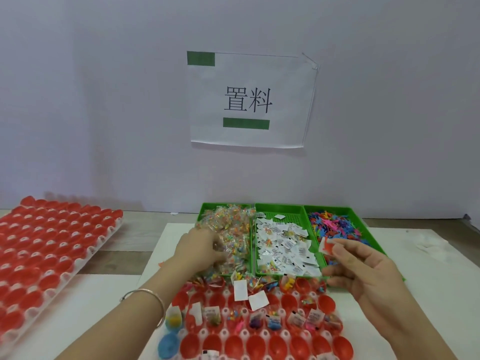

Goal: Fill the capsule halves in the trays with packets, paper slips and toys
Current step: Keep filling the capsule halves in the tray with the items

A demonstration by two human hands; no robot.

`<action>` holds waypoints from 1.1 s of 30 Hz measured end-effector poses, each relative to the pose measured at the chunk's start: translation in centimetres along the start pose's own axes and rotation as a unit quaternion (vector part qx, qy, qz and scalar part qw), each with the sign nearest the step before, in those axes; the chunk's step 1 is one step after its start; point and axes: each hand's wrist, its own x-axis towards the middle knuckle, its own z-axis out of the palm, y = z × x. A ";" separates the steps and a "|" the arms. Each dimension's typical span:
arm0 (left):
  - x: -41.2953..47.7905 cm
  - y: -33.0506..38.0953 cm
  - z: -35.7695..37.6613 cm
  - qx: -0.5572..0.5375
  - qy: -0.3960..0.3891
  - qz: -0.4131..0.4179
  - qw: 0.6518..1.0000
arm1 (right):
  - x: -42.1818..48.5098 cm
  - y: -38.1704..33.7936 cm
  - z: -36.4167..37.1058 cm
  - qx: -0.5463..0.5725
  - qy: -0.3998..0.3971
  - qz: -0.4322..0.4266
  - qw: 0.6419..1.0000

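Red capsule halves (272, 346) sit in a white tray (265, 333) in front of me; some hold paper slips, packets and small toys. Behind it stand three green bins: clear packets of coloured bits (233, 229) on the left, white paper slips (283, 248) in the middle, small coloured toys (335, 224) on the right. My left hand (200, 248) reaches into the packet bin, its fingers curled into the packets. My right hand (363, 268) hovers over the front of the toy bin and pinches a paper slip with a red toy (327, 246).
A second white tray of red capsule halves (52, 242) lies at the left on the wooden table. A blue and a yellow object (170, 331) sit at the near tray's left edge. A white mat (428, 294) covers the table. A paper sign (249, 100) hangs on the wall.
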 end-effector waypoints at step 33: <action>-13.8 4.2 -4.0 -0.474 -0.071 0.112 0.870 | -5.5 -1.0 7.8 -0.200 -0.183 0.071 0.960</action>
